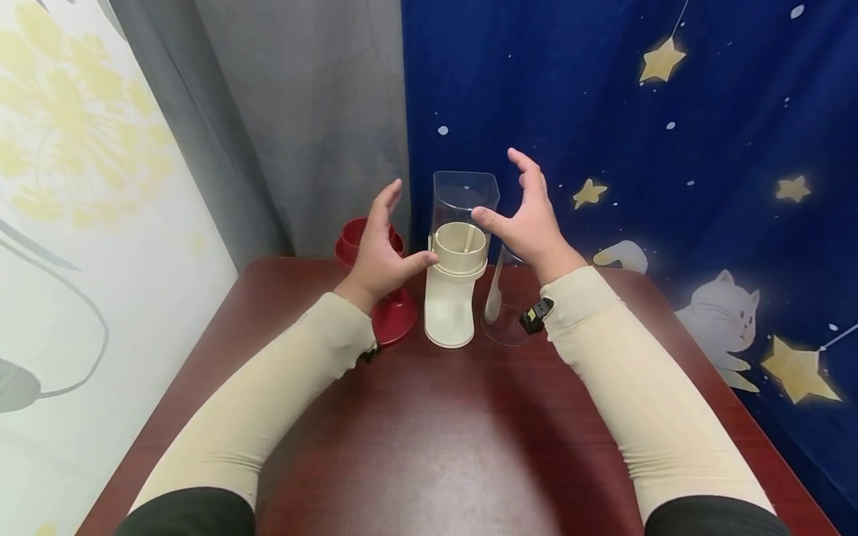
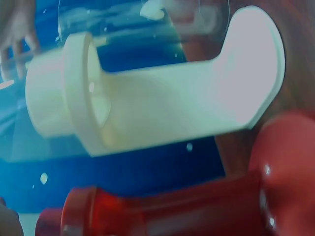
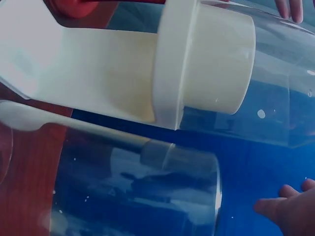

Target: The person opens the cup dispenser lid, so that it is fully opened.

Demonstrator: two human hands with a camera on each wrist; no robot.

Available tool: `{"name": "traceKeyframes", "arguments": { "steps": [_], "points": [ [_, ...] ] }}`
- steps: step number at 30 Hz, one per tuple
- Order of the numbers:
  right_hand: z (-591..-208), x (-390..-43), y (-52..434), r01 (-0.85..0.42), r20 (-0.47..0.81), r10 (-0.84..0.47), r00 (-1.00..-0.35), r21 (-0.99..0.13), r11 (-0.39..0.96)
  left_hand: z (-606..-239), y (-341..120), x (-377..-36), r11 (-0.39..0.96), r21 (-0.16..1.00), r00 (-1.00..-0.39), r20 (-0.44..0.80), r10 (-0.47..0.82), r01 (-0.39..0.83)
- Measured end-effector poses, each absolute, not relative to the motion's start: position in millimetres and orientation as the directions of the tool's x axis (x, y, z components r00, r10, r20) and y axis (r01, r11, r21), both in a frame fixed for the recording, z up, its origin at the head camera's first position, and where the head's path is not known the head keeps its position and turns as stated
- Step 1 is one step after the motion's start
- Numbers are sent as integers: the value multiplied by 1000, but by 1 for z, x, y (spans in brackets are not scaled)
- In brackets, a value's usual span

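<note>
An off-white stand is upright near the back of the table, with a round ring on top. A clear, open-topped container rises around and behind the ring. My left hand is raised with parted fingers in front of a red stand; its thumb overlaps the ring's edge in the head view, and contact cannot be told. My right hand hovers at the container's right, thumb and fingers spread, holding nothing. Below it stands a clear cylinder with a whitish spoon along its side.
The dark red-brown table reaches forward from a blue star-patterned curtain and a grey curtain. A white patterned wall borders the left side. The red stand, off-white stand and cylinder stand close together in a row.
</note>
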State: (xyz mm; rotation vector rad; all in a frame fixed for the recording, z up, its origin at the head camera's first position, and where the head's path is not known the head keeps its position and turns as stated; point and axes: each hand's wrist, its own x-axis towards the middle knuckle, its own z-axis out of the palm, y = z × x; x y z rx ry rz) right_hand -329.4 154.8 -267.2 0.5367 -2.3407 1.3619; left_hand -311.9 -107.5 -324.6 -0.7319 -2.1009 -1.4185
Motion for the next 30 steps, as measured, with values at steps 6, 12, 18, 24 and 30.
{"name": "traceKeyframes", "arguments": {
  "steps": [6,12,18,24,30],
  "points": [
    [-262,-337,142,-474,419,-226,-879,-727,497,-334,-93,-312,295,735,-791,585,180,610],
    [-263,-343,135,-434,348,-259,-901,-733,524,-341,-82,-311,304,778,-835,506,216,550],
    [-268,-345,132,-440,355,-267,-896,-794,420,-353,-72,-313,349,795,-868,443,225,497],
    [-273,-345,130,-420,355,-238,-904,-837,350,-371,-61,-321,316,835,-892,407,196,451],
    [-279,-347,125,-410,362,-201,-910,-857,311,-386,-52,-332,297,864,-914,385,131,406]
  ]
}}
